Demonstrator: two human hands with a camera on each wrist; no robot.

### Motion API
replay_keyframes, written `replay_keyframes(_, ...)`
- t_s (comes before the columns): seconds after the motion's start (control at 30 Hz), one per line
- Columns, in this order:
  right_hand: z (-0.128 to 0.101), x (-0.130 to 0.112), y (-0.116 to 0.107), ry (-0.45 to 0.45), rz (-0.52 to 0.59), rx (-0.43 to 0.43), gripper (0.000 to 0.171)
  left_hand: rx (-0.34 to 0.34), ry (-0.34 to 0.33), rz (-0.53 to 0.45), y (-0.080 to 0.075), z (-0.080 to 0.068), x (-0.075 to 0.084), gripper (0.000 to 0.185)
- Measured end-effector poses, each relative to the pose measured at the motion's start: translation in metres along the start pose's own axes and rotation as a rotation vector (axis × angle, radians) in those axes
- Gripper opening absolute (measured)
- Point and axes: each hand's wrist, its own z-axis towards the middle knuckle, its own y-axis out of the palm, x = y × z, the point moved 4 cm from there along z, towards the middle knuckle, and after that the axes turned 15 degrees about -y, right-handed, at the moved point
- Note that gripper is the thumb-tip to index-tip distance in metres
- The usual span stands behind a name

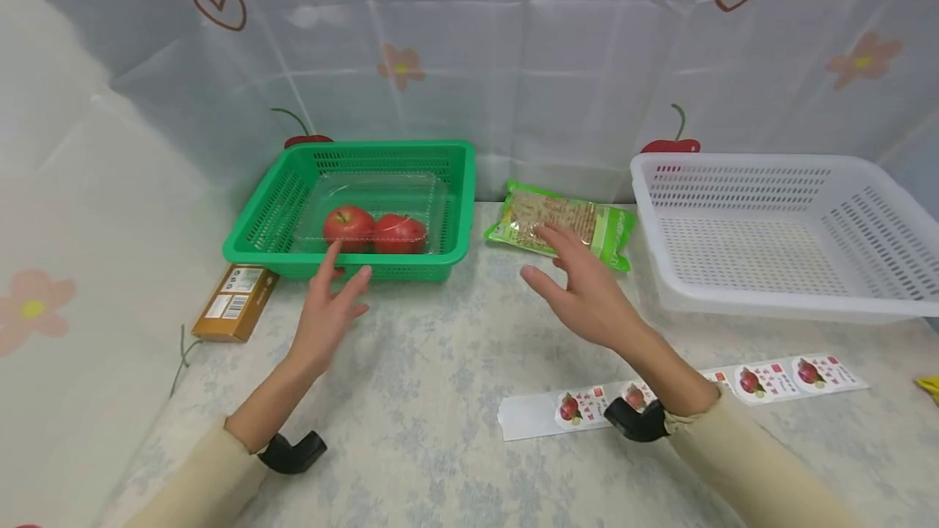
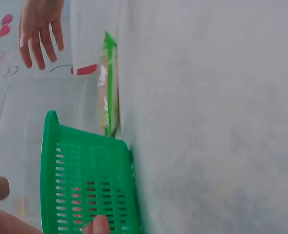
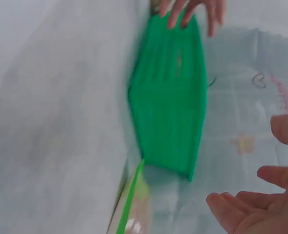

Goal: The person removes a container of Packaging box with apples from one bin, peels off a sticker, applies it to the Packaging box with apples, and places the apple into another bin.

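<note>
The green basket [image 1: 352,210] stands at the back of the table [image 1: 440,365], left of the middle. Inside it lies a clear plastic box [image 1: 374,202] with 2 red apples [image 1: 374,231] in it, side by side. The left hand [image 1: 330,312] is just in front of the basket's near wall, with its fingers straight and spread. It holds nothing, and the fingertips are near the wall; I cannot tell if they touch it.

The right hand [image 1: 583,288] is also spread and empty. It hangs above the table, and its fingertips reach over the near edge of a green packet of noodles [image 1: 561,222], which lies flat between the green basket and a white basket [image 1: 778,235]. The left wrist view shows the packet [image 2: 107,87] lying on the table beside the green basket [image 2: 85,180].

As I judge it, the work is at an early point: nothing is gripped, the apples are still in their box, the packet is still on the table, and nothing shows inside the white basket.

Nearer to the person lies a strip of fruit stickers [image 1: 778,377], and a brown carton [image 1: 235,312] lies left of the green basket.
</note>
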Motion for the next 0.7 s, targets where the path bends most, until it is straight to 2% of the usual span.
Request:
replay_keyframes(0.07, 0.017, -0.01, 0.006, 0.028, 0.145, 0.028, 0.058, 0.01, -0.088, -0.106, 0.0, 0.006, 0.001, 0.077)
replay_keyframes(0.17, 0.044, -0.022, 0.016, 0.112, 0.386, 0.045, 0.053, 0.069, -0.168, -0.194, -0.002, 0.014, 0.0, 0.077)
replay_keyframes(0.3, 0.077, -0.035, 0.033, 0.225, 0.574, 0.026, 0.054, 0.161, -0.173, -0.282, 0.0, 0.023, -0.007, 0.074)
replay_keyframes(0.47, 0.113, -0.037, 0.057, 0.316, 0.615, 0.018, 0.06, 0.235, -0.147, -0.336, 0.005, 0.027, -0.007, 0.078)
replay_keyframes(0.7, 0.139, -0.024, 0.087, 0.452, 0.565, 0.015, 0.072, 0.258, -0.121, -0.373, 0.006, 0.027, -0.004, 0.088)
